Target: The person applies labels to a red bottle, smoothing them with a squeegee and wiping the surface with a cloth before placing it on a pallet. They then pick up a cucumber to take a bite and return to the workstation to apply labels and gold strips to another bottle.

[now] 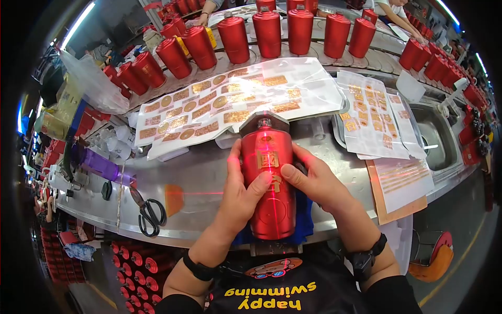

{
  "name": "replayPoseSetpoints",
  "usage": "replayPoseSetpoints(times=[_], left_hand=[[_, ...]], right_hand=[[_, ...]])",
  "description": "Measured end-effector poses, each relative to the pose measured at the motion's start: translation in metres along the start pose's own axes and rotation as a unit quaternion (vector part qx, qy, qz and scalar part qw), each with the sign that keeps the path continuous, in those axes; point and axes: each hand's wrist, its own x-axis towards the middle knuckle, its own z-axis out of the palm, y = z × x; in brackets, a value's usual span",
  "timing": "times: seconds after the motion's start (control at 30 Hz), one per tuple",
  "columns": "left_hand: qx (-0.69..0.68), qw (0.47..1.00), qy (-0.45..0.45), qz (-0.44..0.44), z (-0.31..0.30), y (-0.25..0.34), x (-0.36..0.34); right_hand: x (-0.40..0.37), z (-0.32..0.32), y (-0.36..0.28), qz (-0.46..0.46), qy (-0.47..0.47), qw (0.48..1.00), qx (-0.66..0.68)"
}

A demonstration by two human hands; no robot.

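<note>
My left hand [238,196]: wrapped round the left side of the red bottle [269,204], thumb laid across its front just below the gold label [267,159]; closed on it, I judge to stop it rolling.
My right hand [319,183]: holding the bottle's right side, thumb pressing in beside the label; the two thumbs bracket the gold characters, probably to flatten them.
Red bottle: at the near edge of the metal table [209,167], between my hands, lying with its labelled face up.
Its axis: long axis runs near to far, base toward me, grey-capped neck pointing away.
Blue pad [308,225]: under the bottle; it seems to cradle the round body.
Red laser line [209,192]: crosses table and bottle left to right, with another line down the bottle's length; likely a guide for squaring the label.
Scissors [150,214]: near left, apart from my hands.
Sticker sheets [219,104]: just beyond the bottle's neck, within reach.
Sink [436,136]: far right.
Row of red bottles [300,29]: upright along the far side.
</note>
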Motion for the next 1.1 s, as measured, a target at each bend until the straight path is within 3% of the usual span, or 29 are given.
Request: replayPoseSetpoints(times=[0.1, 0.2, 0.4, 0.6, 1.1], left_hand=[[0.030, 0.999, 0.015, 0.006, -0.004, -0.005, 0.001], [-0.053, 0.998, 0.032, -0.028, -0.003, 0.003, 0.010], [0.051, 0.998, 0.032, -0.025, -0.008, -0.005, 0.020], [0.053, 0.998, 0.028, -0.029, -0.007, -0.002, 0.022], [-0.017, 0.998, 0.035, -0.054, -0.008, 0.003, 0.032]], right_hand=[[0.001, 0.000, 0.001, 0.003, 0.001, 1.000, 0.010], [0.001, 0.002, -0.004, 0.019, 0.005, 1.000, 0.022], [0.006, 0.001, 0.010, -0.018, 0.027, 0.999, -0.028], [0.008, 0.007, -0.001, -0.016, 0.023, 0.999, -0.027], [0.010, 0.010, 0.003, 0.001, 0.038, 0.999, -0.008]])
